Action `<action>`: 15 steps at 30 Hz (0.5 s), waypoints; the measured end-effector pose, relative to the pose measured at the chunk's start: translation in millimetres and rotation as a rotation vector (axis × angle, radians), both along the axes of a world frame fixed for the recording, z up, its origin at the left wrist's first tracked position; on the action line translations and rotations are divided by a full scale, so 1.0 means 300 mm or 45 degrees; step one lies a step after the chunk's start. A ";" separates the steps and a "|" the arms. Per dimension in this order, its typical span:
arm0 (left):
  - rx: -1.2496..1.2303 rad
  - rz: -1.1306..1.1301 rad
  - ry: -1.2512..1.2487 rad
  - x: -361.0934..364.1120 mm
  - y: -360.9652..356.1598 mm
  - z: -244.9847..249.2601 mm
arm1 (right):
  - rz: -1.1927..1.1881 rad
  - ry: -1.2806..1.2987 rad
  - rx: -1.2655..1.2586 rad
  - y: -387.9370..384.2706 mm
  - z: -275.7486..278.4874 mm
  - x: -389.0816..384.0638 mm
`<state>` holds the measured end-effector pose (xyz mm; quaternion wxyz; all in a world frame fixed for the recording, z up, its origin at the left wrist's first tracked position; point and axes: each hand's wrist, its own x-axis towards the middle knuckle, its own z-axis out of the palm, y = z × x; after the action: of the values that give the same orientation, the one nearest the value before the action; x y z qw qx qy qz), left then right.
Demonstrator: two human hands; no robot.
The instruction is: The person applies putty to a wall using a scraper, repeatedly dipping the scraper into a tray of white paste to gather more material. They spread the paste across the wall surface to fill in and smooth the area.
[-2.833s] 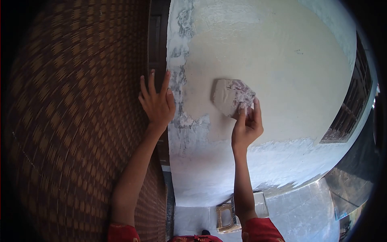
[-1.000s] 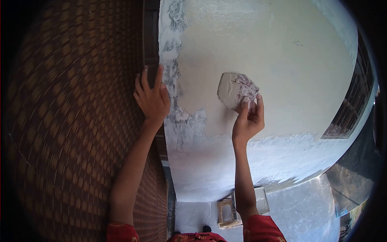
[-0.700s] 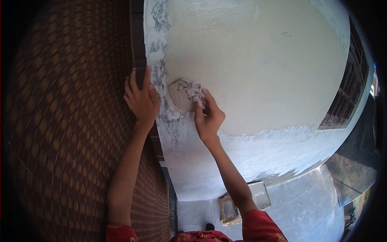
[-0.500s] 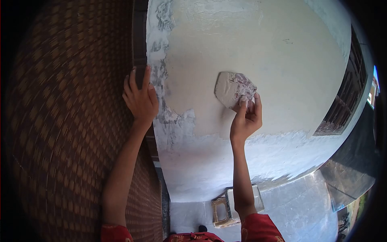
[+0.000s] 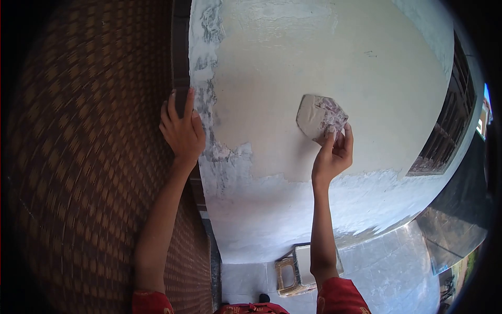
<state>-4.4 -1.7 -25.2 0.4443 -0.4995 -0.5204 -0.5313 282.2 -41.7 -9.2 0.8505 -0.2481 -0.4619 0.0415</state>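
Note:
My right hand (image 5: pixel 333 157) pinches a flat, angular putty scraper (image 5: pixel 314 116) by its lower right corner. Dried, pale putty and purplish smears coat the scraper, and its face lies close against the wall (image 5: pixel 272 125). Smooth cream putty covers the wall's middle, with a ragged border over bluish-white below and grey patches at the left edge. My left hand (image 5: pixel 183 131) rests with fingers spread at the wall's left corner, beside a dark frame (image 5: pixel 181 47). It holds nothing.
A woven brown panel (image 5: pixel 104 131) rises close on the left. Below, a small stool (image 5: pixel 286 275) with a pale tray (image 5: pixel 304 261) stands on the grey tiled floor (image 5: pixel 376 272). A slatted window (image 5: pixel 444 125) is set in the wall at right.
My right hand has slid the scraper a short way to the right along the wall. The left hand stays in nearly the same place.

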 end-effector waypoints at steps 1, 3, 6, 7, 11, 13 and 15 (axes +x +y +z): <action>0.003 0.003 0.001 -0.003 0.002 0.005 | 0.058 0.017 0.020 -0.004 -0.003 -0.007; 0.012 -0.002 0.006 0.003 -0.001 0.000 | 0.143 -0.070 0.022 -0.026 -0.034 -0.060; -0.005 0.043 0.041 0.009 -0.019 0.006 | 0.152 -0.413 -0.027 -0.029 -0.100 -0.237; -0.002 0.030 0.052 0.007 -0.014 0.008 | 0.123 -0.426 0.013 -0.009 -0.108 -0.280; -0.006 0.043 0.030 0.003 -0.017 0.005 | 0.103 -0.243 -0.136 0.040 -0.057 -0.194; 0.003 0.078 0.036 0.009 -0.017 0.011 | 0.110 -0.035 -0.126 0.034 -0.021 -0.074; -0.008 0.057 0.032 0.012 -0.019 0.004 | 0.095 0.060 -0.085 0.002 0.010 0.012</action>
<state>-0.9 -7.3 -24.0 0.4609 -0.4958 -0.5276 -0.5133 286.0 -40.9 -6.1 0.8503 -0.2579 -0.4490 0.0945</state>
